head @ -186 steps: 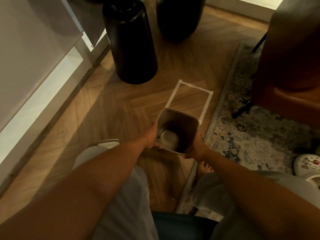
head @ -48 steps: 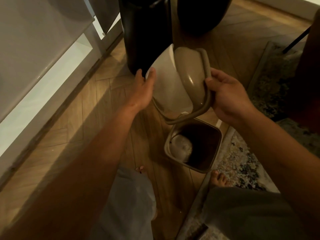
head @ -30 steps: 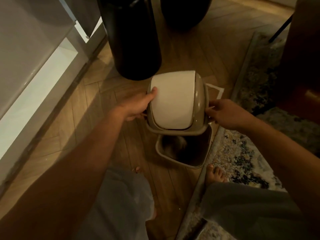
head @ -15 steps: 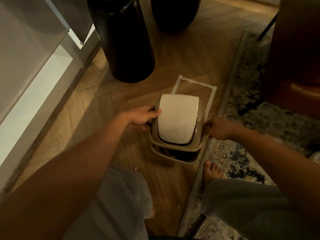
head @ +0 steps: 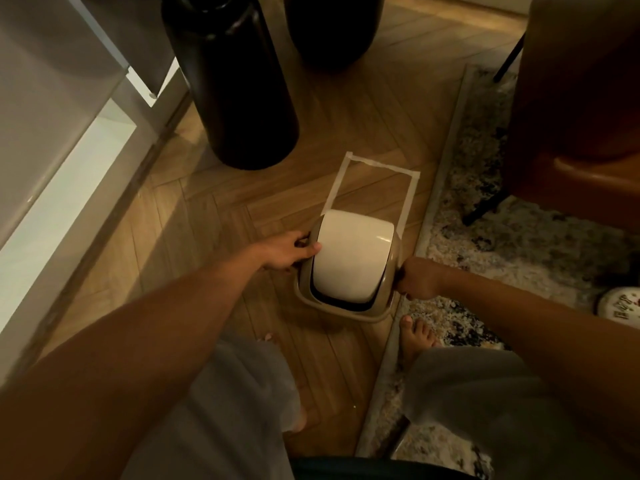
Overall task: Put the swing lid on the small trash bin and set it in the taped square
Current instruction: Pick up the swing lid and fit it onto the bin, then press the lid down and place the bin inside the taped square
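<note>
1. Small taupe plastic trash bin [head: 375, 311] sits on the herringbone wooden floor [head: 242, 209], near the person's bare right foot [head: 417, 336]. Only the bin's upper rim shows; its body is hidden beneath the lid.
2. Swing lid [head: 351, 259], a taupe frame with a cream curved flap, rests on top of the bin. A dark gap shows at the near edge under the flap; whether the frame is fully seated cannot be told.
3. Left hand [head: 289, 252] is at the lid's left side, fingers curled together against the frame, thumb on the frame's upper edge beside the flap.
4. Right hand [head: 419, 278] is at the lid's right side, fingers folded closed on the frame's edge. Fingertips are hidden under the hand.
5. Square of pale masking tape [head: 372, 164] lies on the floor just beyond the bin. The lid's far edge overlaps the near ends of the two side strips in this view; most of the square is uncovered, so the bin is largely outside it, on the near side.
6. Tall black cylindrical vessel [head: 239, 91] stands left of and beyond the square; a second dark rounded vessel [head: 332, 29] is further back.
7. Patterned grey rug [head: 512, 244] borders the floor on the right, its edge just beside the bin. Brown leather chair [head: 581, 98] stands on it.
8. White cabinet [head: 52, 109] runs along the left.
</note>
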### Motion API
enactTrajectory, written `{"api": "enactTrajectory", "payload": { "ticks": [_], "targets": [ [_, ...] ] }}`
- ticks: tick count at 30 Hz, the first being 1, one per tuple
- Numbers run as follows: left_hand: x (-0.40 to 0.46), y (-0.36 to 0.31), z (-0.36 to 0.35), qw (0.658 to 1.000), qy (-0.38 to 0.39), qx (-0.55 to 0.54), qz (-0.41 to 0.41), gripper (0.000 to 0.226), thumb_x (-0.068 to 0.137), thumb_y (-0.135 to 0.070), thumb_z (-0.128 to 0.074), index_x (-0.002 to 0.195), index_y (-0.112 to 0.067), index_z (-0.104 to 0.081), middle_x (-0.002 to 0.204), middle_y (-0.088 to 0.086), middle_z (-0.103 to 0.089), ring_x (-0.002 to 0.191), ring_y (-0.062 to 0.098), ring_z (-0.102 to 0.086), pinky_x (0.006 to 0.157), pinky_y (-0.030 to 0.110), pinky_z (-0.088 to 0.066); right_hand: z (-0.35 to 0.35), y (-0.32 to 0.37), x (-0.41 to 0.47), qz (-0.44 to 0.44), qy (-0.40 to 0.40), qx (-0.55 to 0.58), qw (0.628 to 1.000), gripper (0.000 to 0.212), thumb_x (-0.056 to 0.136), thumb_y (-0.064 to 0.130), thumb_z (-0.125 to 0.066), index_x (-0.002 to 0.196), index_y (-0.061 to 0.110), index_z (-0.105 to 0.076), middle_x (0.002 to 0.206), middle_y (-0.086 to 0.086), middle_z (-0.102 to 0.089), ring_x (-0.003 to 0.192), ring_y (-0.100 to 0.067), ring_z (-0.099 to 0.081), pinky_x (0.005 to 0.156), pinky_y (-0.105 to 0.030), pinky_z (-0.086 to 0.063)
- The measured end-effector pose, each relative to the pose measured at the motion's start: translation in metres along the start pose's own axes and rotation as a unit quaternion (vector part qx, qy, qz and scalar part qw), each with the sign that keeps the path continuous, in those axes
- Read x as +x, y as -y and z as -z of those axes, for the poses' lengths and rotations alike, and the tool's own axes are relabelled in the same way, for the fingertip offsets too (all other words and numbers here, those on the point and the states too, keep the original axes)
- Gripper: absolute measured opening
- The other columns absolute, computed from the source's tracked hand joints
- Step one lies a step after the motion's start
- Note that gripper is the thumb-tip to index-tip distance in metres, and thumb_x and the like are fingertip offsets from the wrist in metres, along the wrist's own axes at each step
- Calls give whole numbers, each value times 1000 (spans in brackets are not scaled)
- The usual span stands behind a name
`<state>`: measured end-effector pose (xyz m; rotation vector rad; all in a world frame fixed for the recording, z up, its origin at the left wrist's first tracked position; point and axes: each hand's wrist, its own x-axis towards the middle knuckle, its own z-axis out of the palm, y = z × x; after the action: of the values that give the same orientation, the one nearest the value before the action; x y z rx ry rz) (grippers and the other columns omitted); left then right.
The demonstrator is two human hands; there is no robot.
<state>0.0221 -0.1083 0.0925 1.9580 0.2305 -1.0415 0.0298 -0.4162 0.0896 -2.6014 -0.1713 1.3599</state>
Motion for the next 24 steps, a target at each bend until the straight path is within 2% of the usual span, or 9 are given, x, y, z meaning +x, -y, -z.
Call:
{"api": "enactTrajectory", "payload": {
  "ticks": [3, 5, 7, 12, 15, 18, 19, 21, 24],
  "targets": [
    [0, 2, -3, 1000, -16, 0, -4, 91, 79, -70, -58, 155, -29, -30, 148, -1, -48, 116, 21, -59, 96, 47, -54, -5, -3, 2, 24, -6, 24, 999, 29, 99, 20, -56, 103, -3, -74, 101, -19, -73, 90, -31, -67, 76, -35, -52],
    [0, 1, -5, 1000, -24, 3, -5, 94, 76, -72, -57, 154, -28, -30, 146, -2, -49, 115, 19, -58, 94, 45, -54, -9, -7, 6, 37, -12, 46, 998, 30, 100, 14, -55, 104, -7, -75, 105, -24, -73, 97, -36, -69, 81, -37, -53],
    [1, 1, -7, 999, -32, 1, -13, 85, 83, -67, -57, 154, -27, -32, 145, -1, -49, 114, 19, -57, 93, 45, -55, -11, -10, 8, 36, -28, 44, 998, 25, 99, 11, -58, 109, -3, -76, 108, -21, -73, 102, -35, -69, 87, -38, -54],
    [5, 3, -9, 999, -46, -18, -14, 74, 92, -54, -59, 155, -26, -31, 146, 0, -48, 117, 22, -57, 93, 49, -55, -14, -17, 18, 28, -25, 91, 995, 17, 95, 4, -63, 101, -2, -79, 104, -17, -76, 99, -30, -71, 90, -40, -57],
    [7, 2, -10, 999, -42, -14, -20, 73, 93, -53, -57, 155, -26, -29, 145, 1, -48, 115, 20, -57, 92, 50, -56, -14, -21, 20, 26, -30, 95, 995, 17, 96, 6, -62, 99, 0, -78, 103, -17, -75, 99, -32, -70, 90, -41, -56],
    [8, 1, -11, 998, -48, -4, -28, 72, 94, -53, -56, 155, -26, -29, 139, -4, -48, 109, 15, -55, 91, 47, -57, -18, -26, 23, 34, -49, 87, 994, 15, 98, 19, -64, 92, 9, -74, 92, -8, -70, 95, -30, -69, 80, -35, -52],
    [8, 1, -11, 998, -50, -1, -27, 73, 93, -54, -57, 155, -27, -30, 136, -5, -48, 109, 14, -55, 90, 46, -57, -19, -27, 22, 34, -57, 85, 994, 16, 98, 27, -66, 97, 13, -74, 93, -6, -68, 95, -26, -67, 77, -32, -49],
    [8, 1, -9, 998, -51, 9, -26, 74, 92, -56, -57, 154, -26, -32, 133, -6, -48, 109, 16, -55, 89, 44, -57, -19, -30, 24, 25, -64, 66, 995, 36, 96, 39, -69, 117, 11, -73, 111, -7, -70, 104, -23, -65, 82, -29, -47],
    [9, 0, -7, 998, -53, 26, -37, 74, 91, -57, -57, 153, -23, -34, 130, -9, -48, 118, 19, -54, 77, 28, -52, -7, -32, 28, -18, -60, 81, 995, 59, 94, 39, -71, 141, 5, -58, 139, -14, -60, 124, -30, -60, 100, -36, -49]
  ]
}}
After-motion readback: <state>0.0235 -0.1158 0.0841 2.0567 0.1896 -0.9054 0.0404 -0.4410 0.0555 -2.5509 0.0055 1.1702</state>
